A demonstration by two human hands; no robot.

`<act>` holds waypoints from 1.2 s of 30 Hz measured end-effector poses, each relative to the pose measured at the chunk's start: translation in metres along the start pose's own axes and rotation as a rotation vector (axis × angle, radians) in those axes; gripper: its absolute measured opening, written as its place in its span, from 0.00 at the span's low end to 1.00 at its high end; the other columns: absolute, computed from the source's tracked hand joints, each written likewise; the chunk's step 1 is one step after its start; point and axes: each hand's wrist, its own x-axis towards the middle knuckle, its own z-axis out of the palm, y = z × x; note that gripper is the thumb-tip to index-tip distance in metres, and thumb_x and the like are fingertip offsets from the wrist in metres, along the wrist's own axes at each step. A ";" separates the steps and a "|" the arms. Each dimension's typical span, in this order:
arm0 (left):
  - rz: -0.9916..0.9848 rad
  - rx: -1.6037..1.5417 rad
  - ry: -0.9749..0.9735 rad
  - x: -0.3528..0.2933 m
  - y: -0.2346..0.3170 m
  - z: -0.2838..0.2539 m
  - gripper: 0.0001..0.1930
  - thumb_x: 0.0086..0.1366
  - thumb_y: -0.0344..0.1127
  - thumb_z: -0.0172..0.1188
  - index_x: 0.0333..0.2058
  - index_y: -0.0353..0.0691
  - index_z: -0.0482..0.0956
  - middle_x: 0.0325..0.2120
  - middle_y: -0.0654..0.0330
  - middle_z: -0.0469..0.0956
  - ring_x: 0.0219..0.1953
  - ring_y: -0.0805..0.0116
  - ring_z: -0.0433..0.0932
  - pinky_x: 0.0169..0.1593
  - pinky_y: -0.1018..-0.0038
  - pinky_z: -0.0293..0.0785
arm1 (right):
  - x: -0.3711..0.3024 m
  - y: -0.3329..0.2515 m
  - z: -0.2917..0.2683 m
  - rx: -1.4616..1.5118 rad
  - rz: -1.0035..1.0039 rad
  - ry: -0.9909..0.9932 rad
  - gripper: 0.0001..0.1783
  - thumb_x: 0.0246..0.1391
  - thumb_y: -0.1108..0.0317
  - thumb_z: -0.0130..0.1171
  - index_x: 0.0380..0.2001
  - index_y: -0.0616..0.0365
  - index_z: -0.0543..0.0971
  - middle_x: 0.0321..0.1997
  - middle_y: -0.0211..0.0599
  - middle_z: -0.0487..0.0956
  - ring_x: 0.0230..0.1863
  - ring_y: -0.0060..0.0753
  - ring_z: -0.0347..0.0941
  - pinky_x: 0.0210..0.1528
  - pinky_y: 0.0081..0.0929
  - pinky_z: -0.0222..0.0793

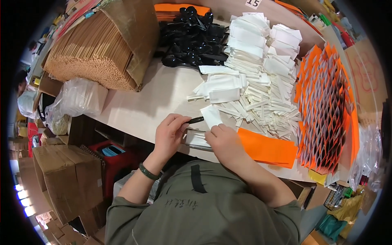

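Note:
Between the fingertips of my left hand [169, 132] is a black plastic spoon [196, 120]; only its narrow dark end shows, pointing right. My right hand [224, 143] is closed with its fingertips on the lower end of a white folded napkin [210, 115]. The spoon's tip is beside that napkin's left edge. Under and between my hands, at the table's near edge, lies a flat white stack [197, 138], partly covered by my right hand. An orange paper sleeve [267, 148] lies right of my right hand.
A pile of black spoons [192, 38] sits at the back. Heaped white napkins [247, 41] and thin white strips [265, 114] spread across the middle right. Fanned orange sleeves [322, 110] stand far right. A carton of wooden chopsticks [92, 57] and a plastic bag [77, 98] are left.

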 end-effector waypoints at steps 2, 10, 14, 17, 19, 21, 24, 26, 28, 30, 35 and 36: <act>-0.017 -0.018 -0.009 -0.001 0.001 0.001 0.10 0.61 0.21 0.61 0.41 0.39 0.81 0.35 0.55 0.78 0.35 0.58 0.79 0.38 0.71 0.75 | 0.000 0.000 0.013 0.345 0.167 0.003 0.07 0.50 0.69 0.61 0.31 0.58 0.76 0.29 0.41 0.73 0.36 0.48 0.72 0.36 0.40 0.68; 0.295 0.043 -0.209 -0.002 0.011 -0.004 0.09 0.52 0.28 0.59 0.34 0.42 0.77 0.30 0.57 0.77 0.37 0.53 0.77 0.39 0.62 0.73 | -0.035 0.008 -0.013 0.125 0.107 0.311 0.10 0.51 0.75 0.62 0.38 0.61 0.79 0.40 0.47 0.79 0.41 0.52 0.75 0.43 0.42 0.71; 0.466 0.114 -0.238 0.018 -0.016 0.022 0.06 0.55 0.34 0.61 0.30 0.43 0.74 0.28 0.56 0.74 0.34 0.53 0.76 0.35 0.59 0.73 | -0.048 0.016 0.015 -0.024 -0.193 0.124 0.16 0.50 0.75 0.63 0.44 0.63 0.79 0.48 0.47 0.79 0.49 0.49 0.76 0.52 0.43 0.72; 0.433 0.374 0.200 0.082 0.002 -0.081 0.05 0.57 0.34 0.60 0.32 0.43 0.76 0.29 0.56 0.75 0.33 0.52 0.77 0.36 0.59 0.74 | -0.051 0.015 0.011 -0.042 -0.185 0.129 0.18 0.49 0.74 0.64 0.45 0.63 0.79 0.49 0.47 0.79 0.50 0.48 0.76 0.53 0.44 0.71; 0.173 0.538 0.499 0.133 0.035 -0.161 0.07 0.60 0.36 0.60 0.36 0.43 0.78 0.31 0.53 0.77 0.35 0.51 0.78 0.38 0.59 0.75 | -0.052 0.013 0.007 -0.041 -0.158 0.134 0.18 0.48 0.74 0.64 0.45 0.63 0.79 0.49 0.47 0.79 0.50 0.47 0.76 0.53 0.44 0.71; 0.111 0.924 0.561 0.176 0.023 -0.228 0.09 0.64 0.39 0.59 0.35 0.39 0.79 0.31 0.51 0.77 0.36 0.48 0.79 0.40 0.57 0.76 | -0.048 0.009 0.005 -0.015 -0.146 0.141 0.18 0.48 0.74 0.65 0.45 0.63 0.79 0.49 0.45 0.79 0.49 0.47 0.76 0.52 0.42 0.71; -0.341 1.255 0.234 0.225 -0.017 -0.265 0.24 0.63 0.43 0.58 0.53 0.33 0.76 0.58 0.42 0.71 0.63 0.46 0.67 0.64 0.53 0.63 | -0.044 0.010 0.002 -0.026 -0.149 0.125 0.18 0.48 0.74 0.65 0.45 0.62 0.79 0.48 0.45 0.78 0.48 0.46 0.76 0.50 0.41 0.71; -0.511 1.228 0.358 0.242 -0.061 -0.280 0.33 0.64 0.44 0.51 0.65 0.34 0.64 0.69 0.43 0.57 0.72 0.44 0.51 0.71 0.48 0.47 | -0.042 0.009 0.001 -0.017 -0.154 0.097 0.17 0.48 0.74 0.65 0.44 0.62 0.79 0.48 0.44 0.78 0.48 0.46 0.76 0.50 0.41 0.71; -0.503 1.324 0.323 0.253 -0.098 -0.304 0.35 0.64 0.49 0.49 0.66 0.37 0.63 0.69 0.47 0.57 0.73 0.46 0.48 0.71 0.48 0.48 | -0.039 0.008 0.002 -0.015 -0.171 0.102 0.17 0.48 0.74 0.65 0.44 0.62 0.79 0.48 0.44 0.78 0.48 0.45 0.76 0.50 0.41 0.71; -0.484 1.283 0.171 0.267 -0.073 -0.301 0.32 0.65 0.49 0.48 0.67 0.44 0.64 0.68 0.53 0.61 0.73 0.53 0.51 0.71 0.51 0.50 | -0.048 0.014 0.008 -0.032 -0.135 0.062 0.21 0.47 0.72 0.63 0.48 0.60 0.78 0.51 0.43 0.78 0.53 0.44 0.74 0.55 0.40 0.69; -0.467 1.091 0.007 0.275 -0.052 -0.284 0.36 0.65 0.62 0.46 0.65 0.48 0.67 0.67 0.56 0.63 0.70 0.56 0.60 0.70 0.61 0.56 | -0.049 0.009 0.004 -0.006 -0.113 0.074 0.21 0.47 0.72 0.64 0.47 0.60 0.78 0.52 0.43 0.77 0.53 0.44 0.74 0.55 0.40 0.69; -0.414 0.995 -0.070 0.274 -0.046 -0.279 0.40 0.64 0.69 0.45 0.66 0.50 0.66 0.68 0.56 0.61 0.69 0.56 0.60 0.69 0.64 0.58 | -0.052 0.010 0.006 -0.009 -0.083 0.078 0.21 0.47 0.72 0.64 0.47 0.60 0.78 0.52 0.43 0.77 0.53 0.44 0.74 0.56 0.40 0.69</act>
